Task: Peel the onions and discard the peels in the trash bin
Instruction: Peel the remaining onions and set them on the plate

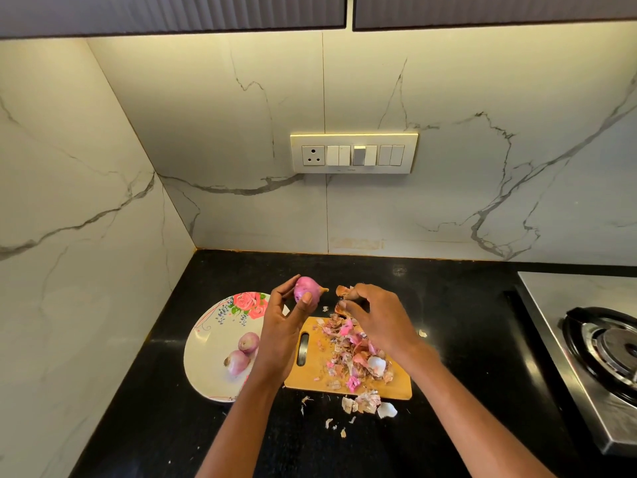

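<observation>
My left hand [287, 319] holds a purple onion [306, 288] up above the counter, thumb on its front. Just to its right, my right hand [374, 313] pinches a dry brown piece of peel [345, 292] a little away from the onion. Below the right hand, a heap of onion peels [355, 353] covers the wooden cutting board [312, 377]. More peel scraps [367, 403] lie on the black counter in front of the board. Two peeled onions [242, 351] rest on the white floral plate [206, 343] at the left. No trash bin is in view.
The black counter [465, 339] ends in a marble corner at the left and back. A steel gas stove [599, 346] with a burner stands at the right. A switch panel [353, 154] is on the back wall.
</observation>
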Available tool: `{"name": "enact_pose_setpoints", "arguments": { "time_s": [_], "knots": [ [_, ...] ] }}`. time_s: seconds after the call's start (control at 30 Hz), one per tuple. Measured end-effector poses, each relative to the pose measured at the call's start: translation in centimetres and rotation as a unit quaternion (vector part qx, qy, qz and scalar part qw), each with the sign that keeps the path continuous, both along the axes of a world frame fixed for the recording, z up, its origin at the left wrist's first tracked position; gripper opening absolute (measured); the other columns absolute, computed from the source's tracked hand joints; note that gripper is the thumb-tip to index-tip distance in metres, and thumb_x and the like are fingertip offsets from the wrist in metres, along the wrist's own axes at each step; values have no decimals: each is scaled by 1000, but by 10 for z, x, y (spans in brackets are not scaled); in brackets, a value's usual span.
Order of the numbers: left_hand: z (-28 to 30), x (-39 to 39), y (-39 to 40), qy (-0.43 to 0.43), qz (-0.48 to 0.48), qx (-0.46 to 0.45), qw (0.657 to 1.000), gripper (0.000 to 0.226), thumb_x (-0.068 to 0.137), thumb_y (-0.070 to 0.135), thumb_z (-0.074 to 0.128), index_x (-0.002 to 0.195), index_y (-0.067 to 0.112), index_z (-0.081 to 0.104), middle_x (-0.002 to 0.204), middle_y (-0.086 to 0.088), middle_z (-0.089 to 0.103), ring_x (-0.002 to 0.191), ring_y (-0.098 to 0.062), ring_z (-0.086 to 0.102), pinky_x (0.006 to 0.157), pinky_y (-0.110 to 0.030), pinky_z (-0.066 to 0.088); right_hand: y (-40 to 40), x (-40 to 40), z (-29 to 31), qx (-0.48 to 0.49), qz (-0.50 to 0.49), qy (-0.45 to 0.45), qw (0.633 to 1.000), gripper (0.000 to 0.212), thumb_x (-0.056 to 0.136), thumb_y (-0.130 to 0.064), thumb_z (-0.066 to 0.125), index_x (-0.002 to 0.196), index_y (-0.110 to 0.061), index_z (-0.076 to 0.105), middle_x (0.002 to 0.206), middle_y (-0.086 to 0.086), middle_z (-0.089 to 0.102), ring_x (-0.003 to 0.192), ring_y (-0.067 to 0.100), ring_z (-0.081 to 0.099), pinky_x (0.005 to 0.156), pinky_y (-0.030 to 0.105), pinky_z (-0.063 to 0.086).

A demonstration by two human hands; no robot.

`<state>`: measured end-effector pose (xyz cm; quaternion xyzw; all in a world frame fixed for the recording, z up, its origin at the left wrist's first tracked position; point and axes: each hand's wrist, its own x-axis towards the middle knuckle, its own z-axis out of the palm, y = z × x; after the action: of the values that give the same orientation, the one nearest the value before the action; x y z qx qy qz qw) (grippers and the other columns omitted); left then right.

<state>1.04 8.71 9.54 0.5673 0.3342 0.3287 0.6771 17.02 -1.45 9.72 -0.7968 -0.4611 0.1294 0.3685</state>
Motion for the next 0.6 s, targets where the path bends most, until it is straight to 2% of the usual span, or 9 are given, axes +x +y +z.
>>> {"name": "enact_pose_setpoints", "arguments": {
  "time_s": [0.07,0.13,0.23,0.3,0.47,0.6],
  "knots": [
    [0,2,-2,4,-4,1,1000,81,61,76,81,130,41,58,134,8,60,128,-20,60,107,-44,50,2,-1,6,29,16,-9,999,25,94,-23,72,118,-27,69,117,-10,67,106,6,62,91,23,53],
    [0,1,0,0,-6,-10,1000,73,68,70,81,130,39,59,134,6,61,126,-22,62,106,-45,51,3,-4,16,54,50,44,996,36,94,-26,72,129,-31,65,124,-16,63,111,-2,58,91,11,46],
    [4,1,1,-25,-29,-54,998,53,84,41,72,132,24,58,135,-7,60,120,-24,66,97,-36,56,5,-5,21,96,66,46,992,29,90,-28,76,118,-27,73,113,-20,64,103,-13,57,85,3,44],
    [7,3,0,-34,-55,-81,995,50,87,29,66,134,15,55,133,-12,61,116,-24,68,92,-31,58,3,-2,20,123,55,42,990,20,87,-24,78,107,-24,77,104,-19,67,101,-10,60,83,4,45],
    [11,1,0,-31,-88,-152,984,54,91,33,62,134,4,54,128,-20,66,112,-30,70,91,-33,59,0,0,19,138,68,26,988,17,86,-29,77,102,-26,78,98,-26,66,100,-4,62,84,8,47],
    [12,0,0,-17,-98,-168,981,57,90,38,62,133,1,56,125,-21,66,105,-26,72,91,-35,58,-3,2,19,132,83,-31,987,19,85,-30,76,102,-22,79,100,-16,71,95,0,63,82,9,49]
  ]
}}
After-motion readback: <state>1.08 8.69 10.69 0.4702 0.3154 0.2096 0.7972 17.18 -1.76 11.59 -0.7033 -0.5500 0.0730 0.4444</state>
